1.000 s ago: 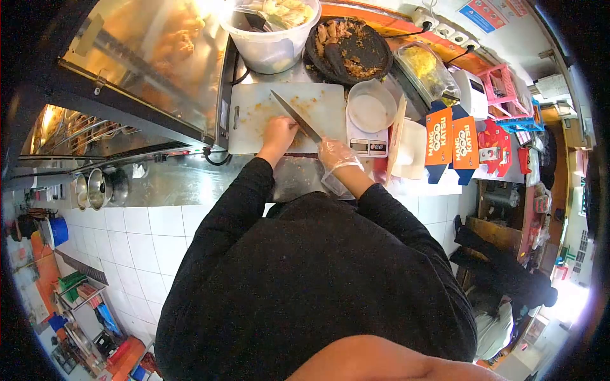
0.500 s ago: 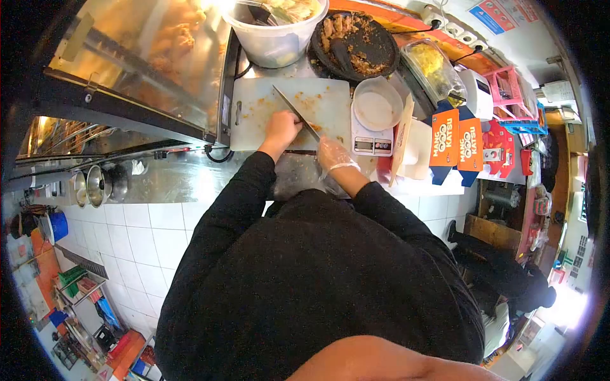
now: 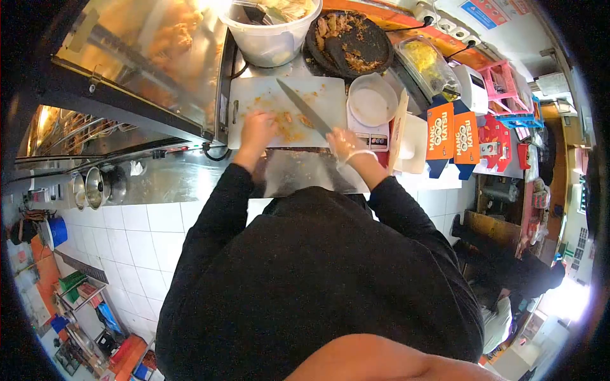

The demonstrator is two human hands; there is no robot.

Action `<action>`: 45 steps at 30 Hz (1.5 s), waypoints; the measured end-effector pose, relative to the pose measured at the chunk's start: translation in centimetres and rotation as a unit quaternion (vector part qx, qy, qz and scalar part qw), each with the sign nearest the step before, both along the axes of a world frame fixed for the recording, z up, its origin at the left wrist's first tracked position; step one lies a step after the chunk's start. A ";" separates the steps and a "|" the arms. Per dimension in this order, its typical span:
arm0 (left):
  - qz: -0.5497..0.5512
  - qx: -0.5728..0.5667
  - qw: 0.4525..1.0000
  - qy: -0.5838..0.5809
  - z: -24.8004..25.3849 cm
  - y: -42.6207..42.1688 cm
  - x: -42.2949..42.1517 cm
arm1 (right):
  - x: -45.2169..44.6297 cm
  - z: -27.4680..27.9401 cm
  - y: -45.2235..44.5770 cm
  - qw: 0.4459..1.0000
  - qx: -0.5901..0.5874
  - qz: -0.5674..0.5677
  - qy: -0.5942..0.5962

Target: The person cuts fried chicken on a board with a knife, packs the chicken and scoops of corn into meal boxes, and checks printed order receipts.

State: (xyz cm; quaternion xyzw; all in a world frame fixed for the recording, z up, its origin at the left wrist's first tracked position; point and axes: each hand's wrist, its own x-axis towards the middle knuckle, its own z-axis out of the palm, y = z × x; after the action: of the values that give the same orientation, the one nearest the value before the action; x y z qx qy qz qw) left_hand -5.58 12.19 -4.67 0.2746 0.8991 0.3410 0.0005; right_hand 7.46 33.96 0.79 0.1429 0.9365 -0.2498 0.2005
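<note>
My right hand, in a clear plastic glove, is closed around the handle of a large knife. The blade points up and to the left over a white cutting board. Small brown pieces of food and orange-brown crumbs lie scattered on the board. My left hand is over the lower left part of the board, beside the crumbs and away from the blade. Motion blurs its fingers, so I cannot tell whether they hold anything.
A glass display cabinet borders the board on the left. Behind stand a white tub and a dark stone mortar. To the right are a round plastic container on a scale and orange boxes. A person in black is at far right.
My left hand has left the knife's blade and moved left across the board. My right hand has shifted right with the knife, whose flat side now shows more, uncovering food pieces.
</note>
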 end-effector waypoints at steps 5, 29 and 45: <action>0.039 0.063 0.997 -0.037 2.9 -6.5 3.6 | -5.7 -3.6 2.5 0.989 0.096 0.026 0.111; 0.240 0.130 0.933 -0.233 4.9 -9.3 13.6 | -4.7 1.5 -2.1 0.953 -0.212 0.047 0.211; 0.276 0.227 0.916 -0.184 4.3 -1.0 14.1 | -3.7 9.1 4.4 0.912 -0.185 0.277 0.240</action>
State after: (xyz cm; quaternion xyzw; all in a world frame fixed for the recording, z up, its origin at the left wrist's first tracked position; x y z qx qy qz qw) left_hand 8.52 11.18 -0.33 -0.0594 0.8214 0.5671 0.0095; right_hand 3.79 38.32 9.93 -0.2264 0.8952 -0.3802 0.0535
